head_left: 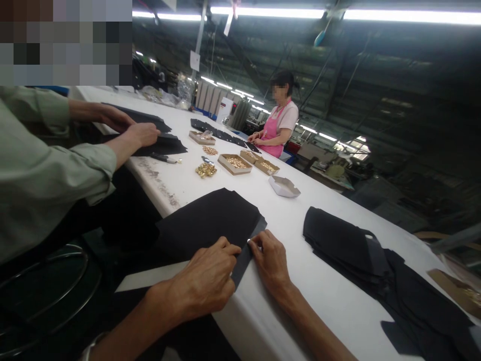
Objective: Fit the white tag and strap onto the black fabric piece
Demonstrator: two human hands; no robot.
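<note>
Fabric panel, black, lay at the near edge of the worktop; watching remotely, I saw left hand and right hand close together, pinching its edge strip, a narrow grip I judged best for keeping it even.

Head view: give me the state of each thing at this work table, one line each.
black fabric panel, lying flat, a strip along its edge
left hand, curled, gripping that edge
right hand, fingertips pressed on that edge
stack of black fabric pieces, piled loosely
cardboard tray, open, filled with gold fittings
loose gold fittings, heaped outside the trays
co-worker's hands, resting on black fabric
</note>
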